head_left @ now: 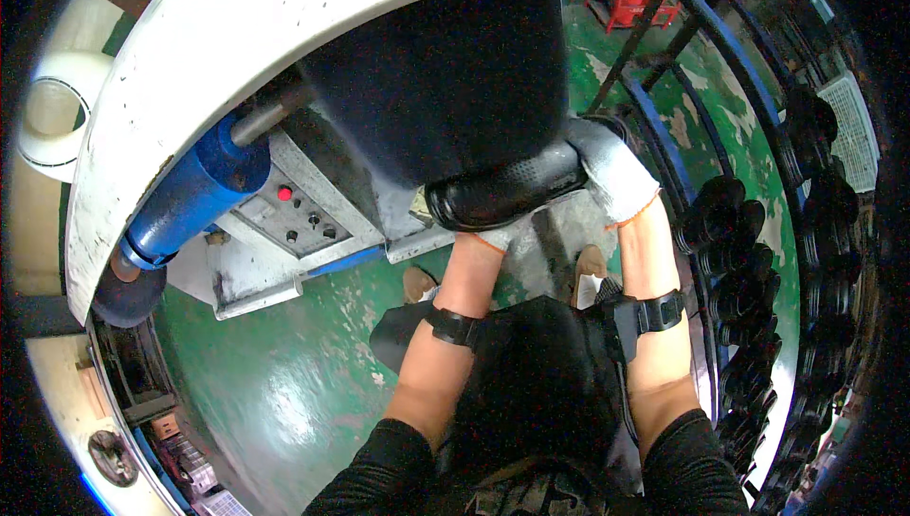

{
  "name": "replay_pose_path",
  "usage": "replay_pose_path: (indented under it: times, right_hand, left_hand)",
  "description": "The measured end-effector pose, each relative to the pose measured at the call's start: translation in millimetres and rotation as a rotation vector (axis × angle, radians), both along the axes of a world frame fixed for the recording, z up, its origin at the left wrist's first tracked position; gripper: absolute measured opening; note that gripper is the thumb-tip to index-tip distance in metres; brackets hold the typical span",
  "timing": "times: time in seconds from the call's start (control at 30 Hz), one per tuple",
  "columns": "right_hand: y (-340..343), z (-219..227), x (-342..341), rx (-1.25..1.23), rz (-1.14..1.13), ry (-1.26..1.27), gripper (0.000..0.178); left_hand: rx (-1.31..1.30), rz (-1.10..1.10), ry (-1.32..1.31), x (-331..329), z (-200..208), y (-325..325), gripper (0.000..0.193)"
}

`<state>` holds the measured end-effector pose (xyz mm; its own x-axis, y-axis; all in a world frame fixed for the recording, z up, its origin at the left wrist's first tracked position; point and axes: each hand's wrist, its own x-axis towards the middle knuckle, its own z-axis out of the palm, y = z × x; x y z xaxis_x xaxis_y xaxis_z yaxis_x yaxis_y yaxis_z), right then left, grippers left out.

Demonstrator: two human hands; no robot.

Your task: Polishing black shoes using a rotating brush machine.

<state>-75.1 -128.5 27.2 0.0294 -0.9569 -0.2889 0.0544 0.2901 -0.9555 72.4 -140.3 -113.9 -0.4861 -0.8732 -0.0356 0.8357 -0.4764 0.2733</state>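
Observation:
Both my hands hold a black shoe (517,186) with a shiny, finely dotted surface. It lies crosswise against the lower edge of a large, dark, soft-looking roller (445,80); whether they press together I cannot tell. My right hand (618,175), in a white glove with an orange cuff edge, wraps the shoe's right end. My left hand (490,239), in a similar glove, is under the shoe near its left end. Most of its fingers are hidden behind the shoe. A black band sits on each forearm.
A white curved hood (256,33) arches over the roller. To the left are a blue motor-like cylinder (185,199) and a control panel (301,219) with a red button. Racks of black shoes (739,270) stand close on the right. A red fire extinguisher (633,0) stands at far right.

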Motion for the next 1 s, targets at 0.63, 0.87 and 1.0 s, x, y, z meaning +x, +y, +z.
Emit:
replay_pose_path:
  times: [0.63,0.87,1.0]
  right_hand:
    - [-8.1,-29.9,58.2,-0.853,-0.067,1.132,0.032]
    - [-21.4,-11.9,59.3,-0.773,0.0,1.308,0.03]
    - [111.1,-39.5,26.3,-0.711,0.05,1.396,0.029]
  left_hand:
    - [0.262,0.58,-0.035,29.0,59.0,-1.2,0.052]
    - [0.11,0.473,0.114,27.3,16.3,-19.2,0.046]
    - [0.284,0.46,0.028,5.7,44.4,-11.3,0.047]
